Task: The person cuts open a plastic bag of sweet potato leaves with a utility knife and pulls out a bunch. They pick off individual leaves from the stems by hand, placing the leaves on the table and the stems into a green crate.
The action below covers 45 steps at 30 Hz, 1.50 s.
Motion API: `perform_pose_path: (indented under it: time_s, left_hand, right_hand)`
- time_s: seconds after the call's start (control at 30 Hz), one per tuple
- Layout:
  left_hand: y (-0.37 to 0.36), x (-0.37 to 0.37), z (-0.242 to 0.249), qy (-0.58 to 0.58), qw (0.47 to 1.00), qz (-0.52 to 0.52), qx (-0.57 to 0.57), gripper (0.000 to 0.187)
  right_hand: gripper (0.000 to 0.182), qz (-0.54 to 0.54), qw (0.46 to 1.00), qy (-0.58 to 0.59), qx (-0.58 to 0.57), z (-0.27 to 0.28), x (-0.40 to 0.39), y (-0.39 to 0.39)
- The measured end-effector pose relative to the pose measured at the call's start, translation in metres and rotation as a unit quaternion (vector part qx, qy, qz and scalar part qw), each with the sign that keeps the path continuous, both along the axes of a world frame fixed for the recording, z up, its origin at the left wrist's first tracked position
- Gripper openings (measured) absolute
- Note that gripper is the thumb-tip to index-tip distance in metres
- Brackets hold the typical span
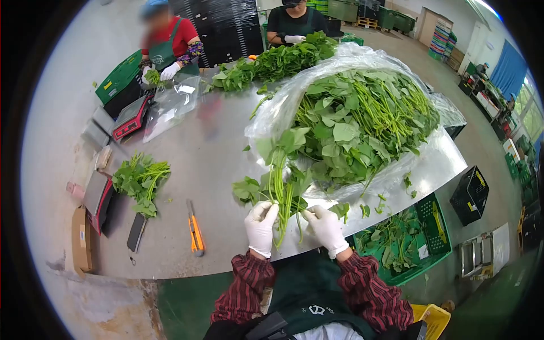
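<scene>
My left hand (262,228), in a white glove, is closed on a small bunch of leafy greens (276,184) with long pale green stems. The leaves point away from me and the stem ends hang near the table's front edge. Just to the right, my gloved right hand (327,229) pinches a stem at the bunch's right side; its fingertips are partly hidden. Beyond both hands, a large heap of the same greens (362,119) lies in an open clear plastic bag (272,122). Loose leaf bits (364,211) lie right of my right hand.
On the metal table (187,164) lie an orange utility knife (195,229), a black phone-like object (136,232), another bunch (141,181) and red scales (131,118). A green crate (436,226) with greens stands below right. Two co-workers (170,45) (294,25) stand across the table.
</scene>
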<state>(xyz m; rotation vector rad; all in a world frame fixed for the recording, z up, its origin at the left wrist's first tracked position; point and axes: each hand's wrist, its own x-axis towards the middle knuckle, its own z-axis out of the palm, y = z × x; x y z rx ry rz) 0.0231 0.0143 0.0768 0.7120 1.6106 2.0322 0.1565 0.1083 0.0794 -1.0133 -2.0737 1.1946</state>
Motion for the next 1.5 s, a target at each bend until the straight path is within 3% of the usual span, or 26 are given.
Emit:
perform_pose_path:
  time_s: [0.03, 0.17, 0.23, 0.37, 0.43, 0.47, 0.53, 0.63, 0.67, 0.73, 0.77, 0.83, 0.87, 0.93, 1.0, 1.03, 1.2, 1.33, 1.4, 1.5]
  left_hand:
    - [0.002, 0.006, 0.002, -0.022, 1.0, -0.008, 0.01, 0.004]
    - [0.006, 0.02, 0.001, -0.043, 0.998, -0.045, 0.014, 0.005]
    - [0.006, 0.025, -0.002, -0.032, 0.998, -0.054, 0.014, 0.005]
    - [0.003, 0.03, -0.011, -0.026, 0.997, -0.072, 0.009, 0.004]
    - [0.001, 0.036, -0.013, -0.034, 0.996, -0.075, 0.014, 0.005]
    - [0.001, 0.039, -0.012, -0.042, 0.996, -0.077, 0.021, 0.007]
    - [0.0, 0.038, -0.011, -0.049, 0.996, -0.069, 0.031, 0.008]
    - [-0.002, 0.004, -0.018, -0.046, 0.993, -0.012, -0.109, 0.01]
    - [-0.001, -0.02, -0.039, 0.196, 0.964, 0.026, -0.177, 0.013]
    - [-0.005, -0.037, -0.025, 0.349, 0.891, 0.058, -0.284, 0.015]
    - [-0.002, -0.036, -0.018, 0.35, 0.891, 0.059, -0.282, 0.015]
    - [0.001, -0.028, -0.002, 0.169, 0.975, 0.002, -0.142, 0.016]
    - [0.002, -0.02, 0.01, 0.169, 0.975, 0.005, -0.144, 0.016]
    - [0.01, 0.002, 0.035, 0.042, 0.989, -0.126, -0.071, 0.021]
    - [0.018, 0.015, 0.043, -0.009, 0.981, -0.193, -0.012, 0.026]
    - [0.022, 0.023, 0.043, -0.085, 0.979, -0.185, 0.019, 0.02]
    - [0.022, 0.033, 0.04, -0.117, 0.976, -0.183, -0.009, 0.009]
    - [0.018, 0.05, 0.027, -0.016, 0.989, -0.145, -0.018, 0.005]
    - [0.014, 0.058, 0.021, 0.137, 0.984, -0.105, -0.043, 0.006]
    - [0.01, 0.054, 0.007, 0.217, 0.969, -0.074, -0.088, 0.006]
  right_hand:
    - [0.025, 0.036, 0.997, 0.057, -0.047, 0.011, -0.002, -0.004]
    - [0.022, 0.056, 0.993, 0.102, 0.014, 0.008, -0.01, -0.009]
    - [0.019, 0.107, 0.983, 0.058, -0.135, 0.008, -0.009, -0.006]
    - [0.015, 0.101, 0.971, 0.122, -0.177, 0.006, -0.003, -0.001]
    - [0.013, -0.014, 0.942, 0.208, -0.263, 0.009, -0.002, 0.005]
    - [0.013, -0.015, 0.942, 0.208, -0.262, 0.009, 0.0, 0.013]
    - [0.013, -0.133, 0.948, 0.232, -0.175, 0.008, 0.007, 0.033]
    - [0.014, -0.096, 0.962, 0.175, -0.185, 0.019, 0.025, 0.049]
    - [0.014, -0.097, 0.963, 0.173, -0.183, 0.017, 0.027, 0.048]
    - [0.016, -0.055, 0.974, 0.169, -0.138, 0.015, 0.029, 0.043]
    - [0.017, -0.052, 0.97, 0.156, -0.178, 0.025, 0.03, 0.035]
    - [0.015, -0.032, 0.98, 0.121, -0.156, 0.029, 0.028, 0.025]
    - [0.015, -0.014, 0.978, 0.12, -0.171, 0.037, 0.028, 0.017]
    - [0.014, 0.011, 0.978, 0.106, -0.18, 0.037, 0.029, 0.008]
    - [0.013, 0.034, 0.978, 0.089, -0.188, 0.031, 0.031, -0.001]
    - [0.013, 0.048, 0.978, 0.108, -0.174, 0.03, 0.031, -0.006]
    - [0.015, 0.059, 0.978, 0.055, -0.193, 0.042, 0.045, -0.019]
    - [0.016, 0.007, 0.985, 0.058, -0.165, 0.051, 0.052, -0.023]
    - [0.018, -0.013, 0.988, 0.052, -0.147, 0.045, 0.054, -0.019]
    - [0.022, -0.042, 0.991, 0.054, -0.118, 0.045, 0.059, -0.017]
